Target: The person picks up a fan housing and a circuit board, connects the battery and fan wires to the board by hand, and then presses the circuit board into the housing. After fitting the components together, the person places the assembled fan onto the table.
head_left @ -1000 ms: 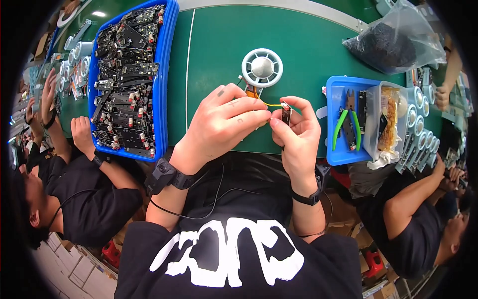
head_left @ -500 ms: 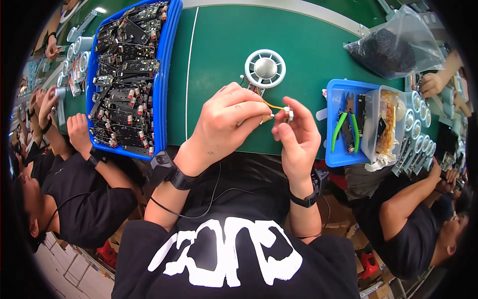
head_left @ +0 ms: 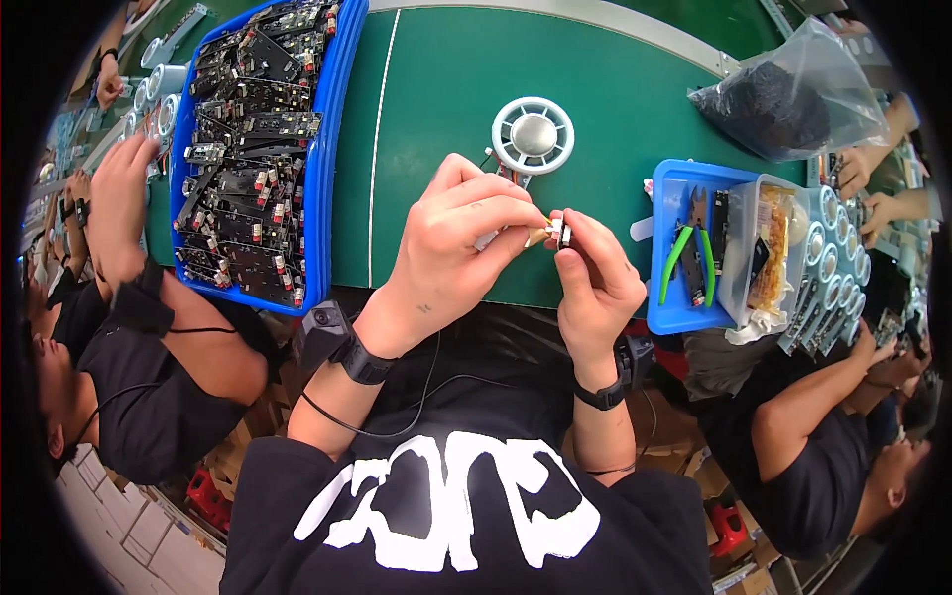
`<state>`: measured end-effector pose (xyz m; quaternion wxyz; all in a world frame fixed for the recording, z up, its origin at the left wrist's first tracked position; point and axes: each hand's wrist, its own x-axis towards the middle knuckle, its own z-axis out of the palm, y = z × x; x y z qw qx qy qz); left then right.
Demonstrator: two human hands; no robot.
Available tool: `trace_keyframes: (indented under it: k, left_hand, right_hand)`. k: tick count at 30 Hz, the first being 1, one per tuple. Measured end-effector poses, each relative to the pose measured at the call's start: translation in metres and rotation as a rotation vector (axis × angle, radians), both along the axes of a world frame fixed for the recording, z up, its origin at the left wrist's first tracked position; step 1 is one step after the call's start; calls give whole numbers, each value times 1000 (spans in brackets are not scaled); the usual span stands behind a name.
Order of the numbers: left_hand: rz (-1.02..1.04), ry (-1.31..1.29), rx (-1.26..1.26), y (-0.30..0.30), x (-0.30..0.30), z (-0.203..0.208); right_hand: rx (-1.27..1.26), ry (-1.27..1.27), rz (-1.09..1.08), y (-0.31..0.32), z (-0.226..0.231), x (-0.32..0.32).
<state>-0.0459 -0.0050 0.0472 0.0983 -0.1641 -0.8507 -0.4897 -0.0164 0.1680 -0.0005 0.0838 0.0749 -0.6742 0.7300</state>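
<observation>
Well to the left of the fingers, a blue tray (head_left: 323,188) runs lengthwise away from the person, heaped with dark circuit boards (head_left: 253,149). On its right, over the green counter (head_left: 436,89), comes the left hand (head_left: 446,233), its thumb and fingers pinched together on a small white connector (head_left: 552,228) at their right tips. A round, spoked, pale-blue piece (head_left: 534,134) lies just beyond these fingertips, nearer to the left hand than to the right, with its narrow lower part reaching back toward them and partly hidden by the hand. Immediately right of the left fingertips is a small black part (head_left: 566,236), its long axis roughly pointing away from the person; the connector faces it from the left, and whether the two touch cannot be told. The right hand (head_left: 598,293) has thumb and forefinger closed about this black part from its right side. Farther right of those fingers stands a blue bin (head_left: 689,325) holding green-handled pliers (head_left: 676,265) and a clear container (head_left: 736,283); beyond it, to the far right, sits a clear plastic bag (head_left: 843,104) with dark contents.
</observation>
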Motion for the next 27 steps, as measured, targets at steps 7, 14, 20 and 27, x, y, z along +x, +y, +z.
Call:
trace_keyframes:
  k: [7,14,20,27]
  left_hand:
    - [-12,-56,85,-1,0,-2]
    - [-5,-66,89,-1,0,1]
    - [-21,-141,205,-2,-1,-1]
    - [34,-460,554,-4,2,-7]
  right_hand:
    - [42,38,-17,0,1,-1]
    - [104,101,-33,-1,2,-3]
    - [166,138,-22,0,3,-6]
    - [205,84,54,4,10,-9]
